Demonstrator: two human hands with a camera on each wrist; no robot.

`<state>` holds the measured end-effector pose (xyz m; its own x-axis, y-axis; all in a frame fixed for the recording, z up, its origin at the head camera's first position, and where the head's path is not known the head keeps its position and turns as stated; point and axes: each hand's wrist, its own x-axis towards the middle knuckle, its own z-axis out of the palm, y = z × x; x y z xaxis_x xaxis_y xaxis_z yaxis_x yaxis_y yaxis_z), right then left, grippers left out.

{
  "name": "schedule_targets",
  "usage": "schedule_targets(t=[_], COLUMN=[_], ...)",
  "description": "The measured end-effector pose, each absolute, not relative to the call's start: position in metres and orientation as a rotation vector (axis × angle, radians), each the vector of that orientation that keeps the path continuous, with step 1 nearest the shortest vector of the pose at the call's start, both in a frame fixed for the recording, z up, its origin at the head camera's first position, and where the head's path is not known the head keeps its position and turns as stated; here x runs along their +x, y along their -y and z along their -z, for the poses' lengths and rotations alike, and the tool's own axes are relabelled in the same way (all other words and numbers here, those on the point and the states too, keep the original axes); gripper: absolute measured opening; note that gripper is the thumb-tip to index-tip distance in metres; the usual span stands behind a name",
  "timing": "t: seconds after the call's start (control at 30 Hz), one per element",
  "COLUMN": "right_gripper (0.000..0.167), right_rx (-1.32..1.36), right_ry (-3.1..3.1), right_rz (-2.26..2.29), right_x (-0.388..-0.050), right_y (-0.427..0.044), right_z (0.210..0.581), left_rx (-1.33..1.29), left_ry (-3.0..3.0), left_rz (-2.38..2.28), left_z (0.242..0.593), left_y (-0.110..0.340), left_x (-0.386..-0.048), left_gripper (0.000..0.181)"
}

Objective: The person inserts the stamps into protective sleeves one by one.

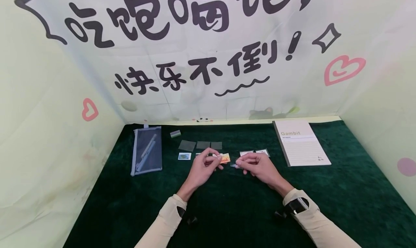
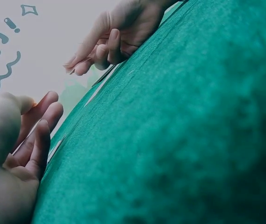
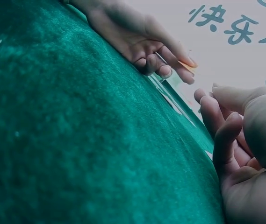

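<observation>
Between thumb and fingertips, my left hand pinches a small orange and yellow stamp-like card. The card's orange edge also shows in the right wrist view. Just to the right, my right hand pinches a small, clear, thin piece, perhaps a plastic sleeve; most of it is hidden by the fingers. A narrow gap separates the two hands above the green cloth. Beyond the left hand lies a blue-pictured stamp-like card. Small white printed cards lie behind the right hand, partly covered by it.
Several translucent squares lie in a row behind the left hand, near a small green and grey block. A blue mesh zip pouch holding pens lies at left. At right is a Gambit notebook. Printed fabric walls enclose the table.
</observation>
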<state>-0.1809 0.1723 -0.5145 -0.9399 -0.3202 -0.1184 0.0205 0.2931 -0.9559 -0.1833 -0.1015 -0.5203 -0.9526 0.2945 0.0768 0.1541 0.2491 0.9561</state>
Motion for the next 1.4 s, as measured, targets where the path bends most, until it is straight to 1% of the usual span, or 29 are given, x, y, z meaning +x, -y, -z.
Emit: schedule_targets(t=[0.2, 0.47, 0.8, 1.13, 1.4], right_gripper=[0.034, 0.036, 0.03, 0.03, 0.033], right_rx=[-0.307, -0.347, -0.381, -0.375, -0.349], right_ry=[-2.294, -2.314, -2.321, -2.327, -2.315], right_rz=[1.66, 1.621, 1.606, 1.598, 1.616], right_x=[-0.1801, -0.18, -0.1798, -0.1793, -0.1795], right_y=[-0.1718, -0.1713, -0.1705, -0.1698, -0.1695], right_z=[0.5129, 0.5128, 0.5132, 0.5119, 0.5112], left_rx=[0.463, 0.473, 0.478, 0.469, 0.45], left_ry=[-2.357, -2.352, -2.366, -2.417, -2.418], left_rz=[-1.811, -1.827, -1.838, -1.756, -1.753], left_z=[0.5209, 0.5227, 0.5236, 0.5213, 0.5209], left_y=[0.102, 0.1025, 0.1028, 0.1024, 0.1025], left_x=[-0.1835, -0.1844, -0.1845, -0.1826, -0.1828], left_gripper=[0.026, 0.029, 0.027, 0.023, 0.024])
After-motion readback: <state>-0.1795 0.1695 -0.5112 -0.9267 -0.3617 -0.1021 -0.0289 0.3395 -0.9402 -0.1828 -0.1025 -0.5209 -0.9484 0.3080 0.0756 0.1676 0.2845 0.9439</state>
